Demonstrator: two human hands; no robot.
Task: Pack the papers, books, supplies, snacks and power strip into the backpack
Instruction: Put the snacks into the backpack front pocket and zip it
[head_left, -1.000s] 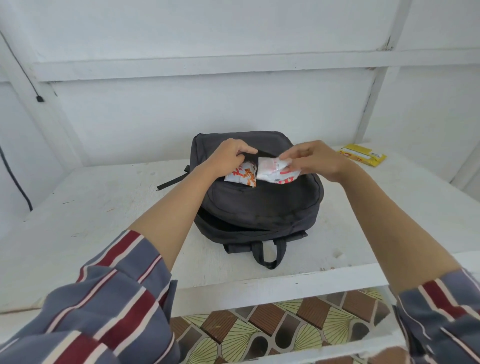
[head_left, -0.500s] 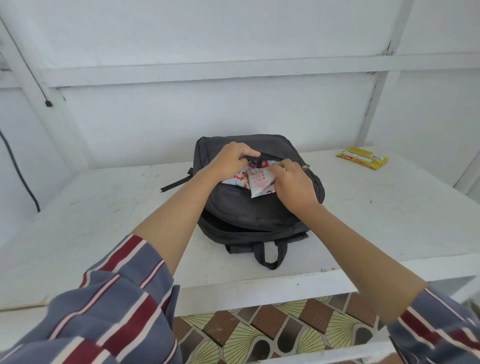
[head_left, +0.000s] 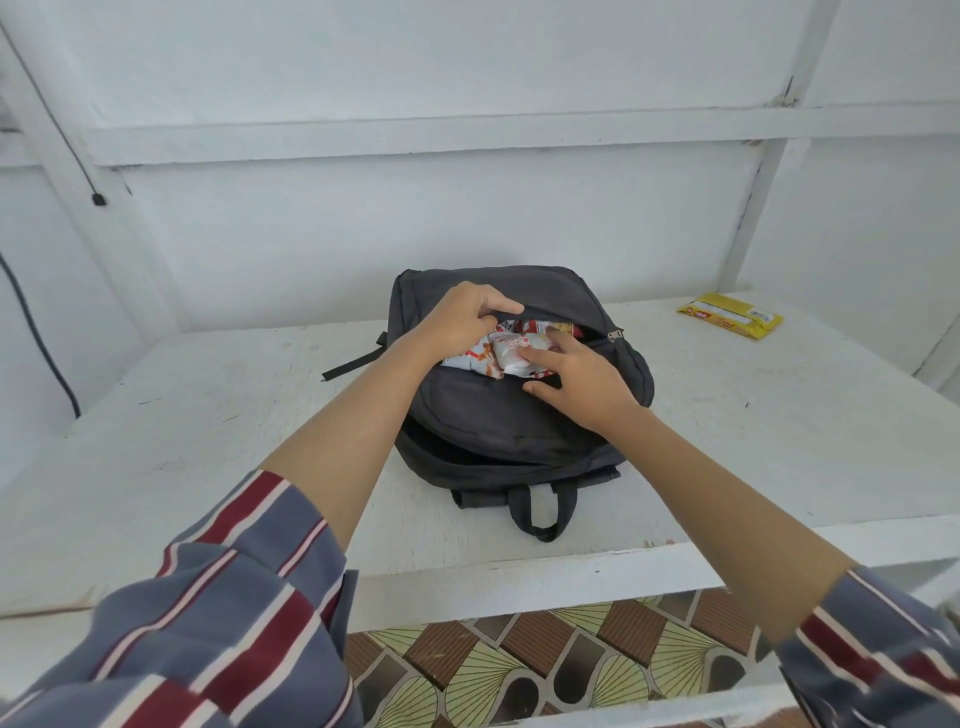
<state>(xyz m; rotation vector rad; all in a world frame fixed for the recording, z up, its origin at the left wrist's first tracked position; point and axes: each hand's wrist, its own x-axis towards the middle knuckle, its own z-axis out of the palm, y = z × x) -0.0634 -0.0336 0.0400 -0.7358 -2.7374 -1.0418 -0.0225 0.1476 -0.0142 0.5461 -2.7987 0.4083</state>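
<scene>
So the right hand (head_left: 582, 387) quit pinching the snack packet (head_left: 508, 347) and now shoves it flat-fingered into the front pocket of the backpack (head_left: 519, 431), which the left hand (head_left: 460, 322) grips open. Looks maybe half in, hard to tell. Yellow packet (head_left: 730, 322) waits on the desk (head_left: 208, 415).

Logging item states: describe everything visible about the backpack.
The backpack is dark grey fabric, lying flat on the white table, carry loop toward the camera. Its front pocket is unzipped, with snack packets partly inside. The left hand grips the pocket's upper edge; the right hand presses on the packets. A strap sticks out left.
</scene>
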